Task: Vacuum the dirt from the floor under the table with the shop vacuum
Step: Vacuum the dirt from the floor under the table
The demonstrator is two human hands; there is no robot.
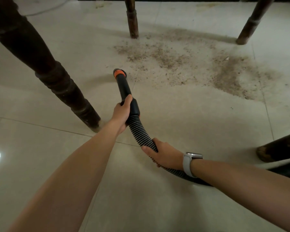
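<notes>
At frame centre, the left hand [121,113] grips the black vacuum wand [124,87], its orange-ringed nozzle [118,73] low over the pale tiled floor [40,164]. The right hand [164,154], lower right, curls around the ribbed hose [137,129]. Brown dirt [166,57] lies scattered upper right of the nozzle, among dark wooden table legs [57,77]

The black wand [124,86] is gripped by the left hand [121,113] and the ribbed hose [139,129] by the right hand [164,155]. Its orange-ringed nozzle [118,73] is held at the edge of the dirt [166,59] scattered over the tiled floor [40,156] between dark table legs [57,77].
</notes>
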